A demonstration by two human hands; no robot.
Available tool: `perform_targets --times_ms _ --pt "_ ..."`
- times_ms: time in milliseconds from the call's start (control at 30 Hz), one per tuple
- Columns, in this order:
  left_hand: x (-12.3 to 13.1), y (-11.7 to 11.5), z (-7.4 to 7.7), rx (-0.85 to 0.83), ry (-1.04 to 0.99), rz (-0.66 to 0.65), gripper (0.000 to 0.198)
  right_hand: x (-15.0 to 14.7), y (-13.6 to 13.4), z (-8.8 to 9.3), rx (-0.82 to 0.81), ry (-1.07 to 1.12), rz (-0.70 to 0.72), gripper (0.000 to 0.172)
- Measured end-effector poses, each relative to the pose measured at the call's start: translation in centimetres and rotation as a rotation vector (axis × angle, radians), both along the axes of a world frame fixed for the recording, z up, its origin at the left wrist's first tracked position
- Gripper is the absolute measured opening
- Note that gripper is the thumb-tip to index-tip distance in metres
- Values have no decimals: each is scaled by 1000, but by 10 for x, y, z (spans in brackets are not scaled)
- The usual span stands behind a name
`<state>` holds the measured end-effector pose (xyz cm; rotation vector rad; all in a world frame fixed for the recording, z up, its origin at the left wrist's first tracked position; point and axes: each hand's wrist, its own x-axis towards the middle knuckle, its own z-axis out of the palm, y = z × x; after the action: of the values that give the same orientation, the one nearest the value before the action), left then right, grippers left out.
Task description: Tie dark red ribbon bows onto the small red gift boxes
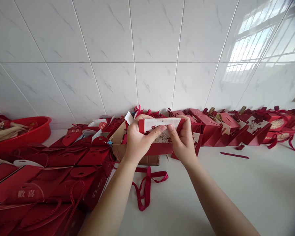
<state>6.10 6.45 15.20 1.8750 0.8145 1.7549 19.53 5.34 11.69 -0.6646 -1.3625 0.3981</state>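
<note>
Between both hands is a red gift box [159,149] with a white printed panel, raised above the white tabletop. My left hand [141,136] grips its left end, the thumb laid on the top edge of the printed panel. On the other end, my right hand [183,139] is closed around it, its thumb almost meeting the left one near a small hole. The fingers behind the box are mostly hidden. Below lies a loose dark red ribbon [146,186] in loops. A brown cardboard carton [119,152] stands behind my left hand, partly covered.
Many red boxes [61,157] crowd the left side. Finished-looking red boxes with bows [255,129] line the tiled wall at right. A ribbon strip [234,155] lies on the white table [235,186]. At far left another person's hand [9,129] reaches into a red basin [43,129].
</note>
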Motion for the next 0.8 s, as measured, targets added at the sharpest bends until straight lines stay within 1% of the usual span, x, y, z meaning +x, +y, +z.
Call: perform_targets --times_ms 400,600,800 --pt "1 -1 0 12 1 8 30 0 -1 1 32 -16 -7 20" --pt "-2 0 2 -42 27 -14 28 1 0 1 18 23 5 20" --pt "-2 4 -1 -62 20 -55 29 2 7 -7 -14 75 105 20"
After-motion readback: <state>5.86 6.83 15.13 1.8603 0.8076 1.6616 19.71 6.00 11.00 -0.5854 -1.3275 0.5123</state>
